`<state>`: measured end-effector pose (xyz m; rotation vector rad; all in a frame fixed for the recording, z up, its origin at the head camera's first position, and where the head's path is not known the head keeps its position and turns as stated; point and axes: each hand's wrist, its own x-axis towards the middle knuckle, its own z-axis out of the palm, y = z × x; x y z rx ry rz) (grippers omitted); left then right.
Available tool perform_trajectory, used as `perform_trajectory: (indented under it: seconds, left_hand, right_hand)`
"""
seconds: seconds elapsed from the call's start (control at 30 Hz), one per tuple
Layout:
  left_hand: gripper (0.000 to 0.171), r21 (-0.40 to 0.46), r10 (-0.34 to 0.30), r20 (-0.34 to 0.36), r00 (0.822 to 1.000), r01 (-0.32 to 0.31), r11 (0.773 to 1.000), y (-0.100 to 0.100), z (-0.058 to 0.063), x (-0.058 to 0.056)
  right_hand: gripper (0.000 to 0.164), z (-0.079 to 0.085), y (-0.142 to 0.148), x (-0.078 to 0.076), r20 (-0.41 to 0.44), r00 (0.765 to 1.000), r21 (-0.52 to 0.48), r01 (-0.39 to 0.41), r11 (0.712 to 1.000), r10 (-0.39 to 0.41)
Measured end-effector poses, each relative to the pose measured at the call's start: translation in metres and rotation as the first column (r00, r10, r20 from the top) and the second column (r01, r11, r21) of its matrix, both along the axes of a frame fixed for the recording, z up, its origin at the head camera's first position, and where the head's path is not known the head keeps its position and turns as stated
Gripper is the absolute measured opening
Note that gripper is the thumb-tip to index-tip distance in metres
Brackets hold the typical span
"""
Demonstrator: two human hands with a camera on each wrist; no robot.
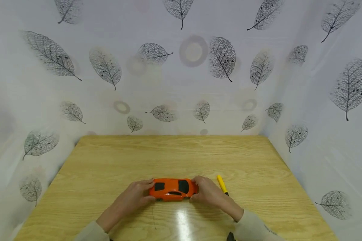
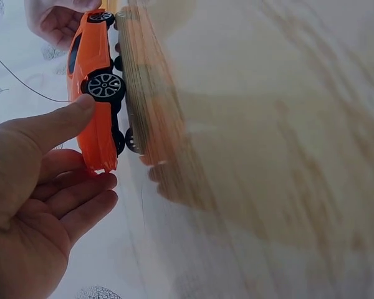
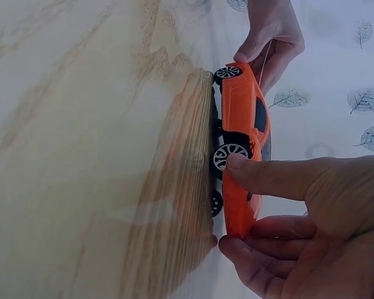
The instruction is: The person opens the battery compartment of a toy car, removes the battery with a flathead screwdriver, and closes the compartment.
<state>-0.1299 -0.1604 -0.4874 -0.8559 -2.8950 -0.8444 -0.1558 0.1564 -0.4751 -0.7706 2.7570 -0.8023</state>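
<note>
An orange toy car (image 1: 169, 189) with black windows is upright, its wheels close over the wooden table. My left hand (image 1: 135, 195) grips the rear end, thumb on the near side and fingers round the back. In the left wrist view the thumb (image 2: 68, 118) presses beside a silver-spoked wheel (image 2: 105, 86). Around the front end, my right hand (image 1: 207, 191) pinches the car between thumb and fingers. The right wrist view has that thumb (image 3: 255, 171) against the front wheel (image 3: 227, 156). A thin wire (image 2: 31, 90) runs off the car.
On the wooden table (image 1: 175, 154), a slim tool with a yellow handle (image 1: 221, 183) lies beyond the right wrist, its dark end partly hidden by the forearm. A small black object (image 1: 230, 237) shows at the bottom by the right sleeve. Leaf-print cloth (image 1: 175, 87) surrounds the table.
</note>
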Motion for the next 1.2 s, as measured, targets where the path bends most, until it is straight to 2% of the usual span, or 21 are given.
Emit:
perform_trajectory:
  seconds: [0.27,0.43,0.73,0.9,1.2]
  left_hand:
    - [0.055,0.020,0.009,0.021,1.000,-0.009,1.000,-0.001,0.001,0.000]
    - [0.055,0.052,0.033,0.029,0.999,-0.035,0.998,-0.001,-0.003,-0.001]
    - [0.054,0.114,0.021,0.019,1.000,-0.023,0.993,-0.004,-0.004,-0.005]
    - [0.054,0.165,0.026,0.086,0.996,-0.040,0.986,-0.003,-0.003,-0.007]
    - [0.054,0.290,0.035,0.210,0.977,-0.097,0.952,-0.002,-0.002,-0.011]
  right_hand:
    - [0.058,0.001,-0.001,0.001,0.023,1.000,-0.020,0.018,1.000,-0.017]
    - [0.061,0.001,0.002,0.001,0.080,0.996,-0.067,0.033,0.997,-0.028]
    - [0.061,-0.002,0.007,0.000,0.156,0.987,-0.123,0.052,0.991,-0.032]
    - [0.060,0.001,0.008,0.000,0.189,0.982,-0.156,0.058,0.986,-0.028]
    - [0.061,-0.004,0.011,-0.005,0.239,0.971,-0.241,0.063,0.969,-0.004]
